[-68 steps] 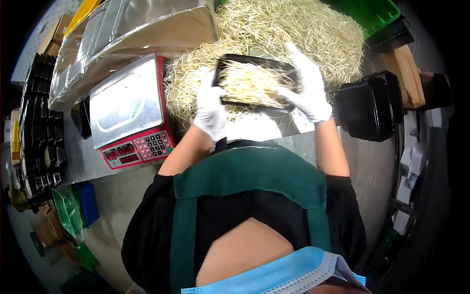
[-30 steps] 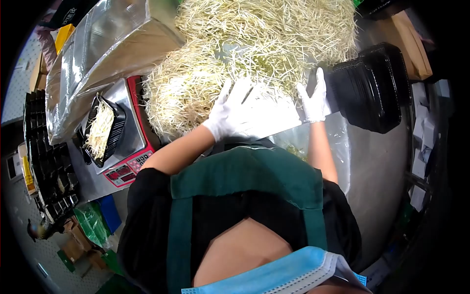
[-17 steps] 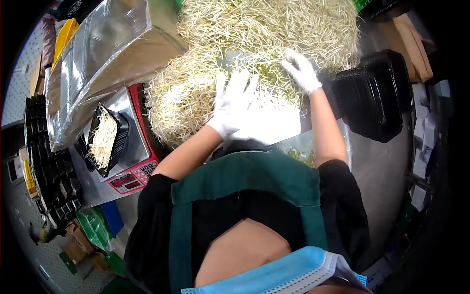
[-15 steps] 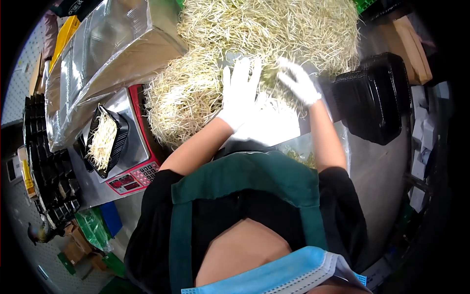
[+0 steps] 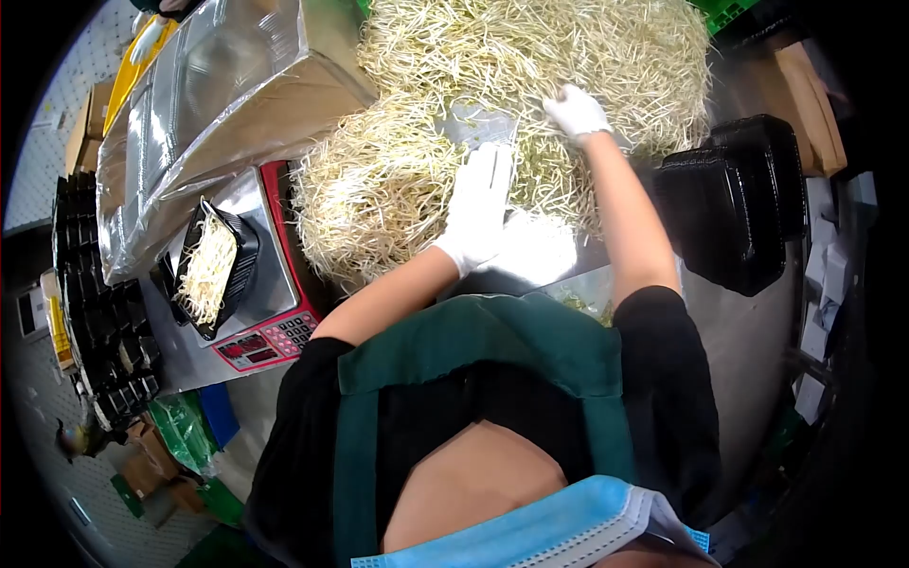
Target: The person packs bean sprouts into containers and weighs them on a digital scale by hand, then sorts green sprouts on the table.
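Observation:
A big heap of pale bean sprouts (image 5: 540, 47) spreads over the metal work surface (image 5: 473, 128), part of which shows between the clumps. My left hand (image 5: 480, 208), in a white glove, lies with its fingers stretched straight and close together, beside the left clump of sprouts. My right hand (image 5: 578, 115), gloved too, rests at the heap with its fingers curled into the bean sprouts; its fingertips are partly hidden. Left of the heap, a black tray (image 5: 244, 260) holding sprouts sits on a red scale (image 5: 301, 327) with a metal platform.
A foil-covered block (image 5: 218, 104) stands at upper left. Stacked black trays (image 5: 710, 213) lie at right, and more black trays (image 5: 99, 312) line the left edge. A green crate (image 5: 727, 11) shows at top right. Another person's gloved hand (image 5: 147, 40) appears at top left.
My right hand has moved up and away, its spread fingers now curled into the sprouts. Some sprouts lie closer to my left hand, which has shifted slightly down.

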